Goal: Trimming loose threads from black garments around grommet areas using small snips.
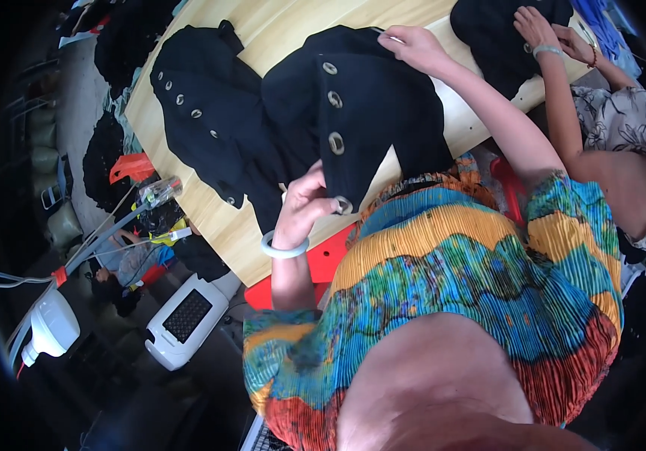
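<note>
A black garment (pixel 372 98) with a row of large, pale-ringed buttons lies across the wooden table in front of me. Near the lowest button (pixel 344 204), my left hand (pixel 304 204) pinches the garment's near edge; a pale bangle circles that wrist. My right hand (pixel 417 49) is closed at the garment's far upper edge, fingertips together on the cloth. A small pale sliver shows by those fingertips, too small to name. Another black piece (pixel 214 120) with similar buttons lies to the left, partly against the first.
The light wooden table (pixel 263 22) extends away from me. At right, a co-worker's hands (pixel 537 30) rest on another black garment (pixel 492 45). Left of the table are a white bulb lamp (pixel 54 323), cables and a white-and-black appliance (pixel 188 319). A red stool (pixel 327 255) shows beneath the near edge.
</note>
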Motion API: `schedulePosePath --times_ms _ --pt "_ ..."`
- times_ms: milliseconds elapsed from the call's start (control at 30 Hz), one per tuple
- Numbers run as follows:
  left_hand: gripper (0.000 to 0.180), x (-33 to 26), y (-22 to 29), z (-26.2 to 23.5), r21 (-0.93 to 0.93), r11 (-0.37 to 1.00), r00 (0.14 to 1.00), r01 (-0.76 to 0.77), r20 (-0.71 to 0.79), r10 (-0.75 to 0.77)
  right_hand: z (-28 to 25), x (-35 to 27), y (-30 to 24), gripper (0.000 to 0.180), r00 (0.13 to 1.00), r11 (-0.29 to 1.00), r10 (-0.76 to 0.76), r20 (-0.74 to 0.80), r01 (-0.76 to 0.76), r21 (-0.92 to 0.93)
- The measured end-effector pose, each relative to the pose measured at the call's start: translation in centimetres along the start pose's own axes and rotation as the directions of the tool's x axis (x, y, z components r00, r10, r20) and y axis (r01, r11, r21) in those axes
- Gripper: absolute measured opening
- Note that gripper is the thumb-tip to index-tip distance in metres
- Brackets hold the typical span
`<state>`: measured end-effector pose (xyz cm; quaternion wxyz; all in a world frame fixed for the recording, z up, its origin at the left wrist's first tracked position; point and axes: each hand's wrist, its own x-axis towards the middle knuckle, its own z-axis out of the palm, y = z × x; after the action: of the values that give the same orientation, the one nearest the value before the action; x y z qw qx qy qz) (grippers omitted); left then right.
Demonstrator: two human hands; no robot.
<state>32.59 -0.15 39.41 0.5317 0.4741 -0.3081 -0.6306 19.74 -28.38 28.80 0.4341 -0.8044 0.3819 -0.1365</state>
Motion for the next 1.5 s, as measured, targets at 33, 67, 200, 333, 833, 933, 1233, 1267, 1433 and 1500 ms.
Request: schedulePosePath --times_ms 33,67,200,333,833,933,1233,1267,1433,1500 --pt "0.014 -0.1 -0.3 -0.1 0.043 0.998 0.999 0.050 0.012 -0.050 0.3 0.6 -0.1 0.030 0.999 0.996 -0.039 0.023 0.040 -0.077" --pt "0.011 -0.1 -0.4 -0.1 0.264 0.964 0.997 -0.016 0.078 -0.005 0.9 1.4 -0.9 0.029 0.995 0.985 -0.086 0.055 0.093 -0.146" --pt "0.016 -2.1 -6.6 -0.8 0.770 0.638 0.982 0.003 0.119 -0.149 4.1 3.8 -3.7 0.044 0.987 0.983 -0.038 0.154 0.065 -0.172" --pt "0.023 -5.0 -14.2 -2.1 0.937 0.305 0.887 0.170 -0.011 -0.461 7.4 3.5 -3.8 0.053 0.963 0.987 0.006 0.270 0.037 -0.156" --pt "0.055 10.9 -12.3 -6.3 0.327 0.797 0.784 0.508 -0.559 -0.271 8.6 -7.1 3.9 0.033 0.989 0.989 0.075 0.124 -0.059 -0.135" --pt "0.071 14.2 -13.6 -5.4 -0.063 0.788 0.691 0.613 -0.441 -0.573 8.4 -7.5 3.7 0.029 0.991 0.992 0.120 0.058 -0.118 -0.043" --pt "0.012 11.9 -13.2 1.7 0.567 0.821 0.875 0.061 -0.426 0.229 4.3 -7.3 2.2 0.042 0.985 0.977 0.157 0.066 -0.165 0.136" --pt "0.015 10.7 -11.7 2.9 0.600 0.799 0.898 0.051 -0.378 0.227 4.0 -7.3 1.6 0.047 0.979 0.973 0.175 0.108 -0.189 0.133" --pt "0.030 7.5 -9.2 5.0 0.834 0.475 0.925 -0.279 0.100 0.367 3.9 -9.2 0.6 0.076 0.949 0.974 0.216 0.231 -0.227 0.022" --pt "0.030 7.2 -9.1 5.3 0.830 0.463 0.927 -0.311 0.157 0.341 3.9 -10.1 1.6 0.062 0.907 0.968 0.201 0.370 -0.242 0.066"
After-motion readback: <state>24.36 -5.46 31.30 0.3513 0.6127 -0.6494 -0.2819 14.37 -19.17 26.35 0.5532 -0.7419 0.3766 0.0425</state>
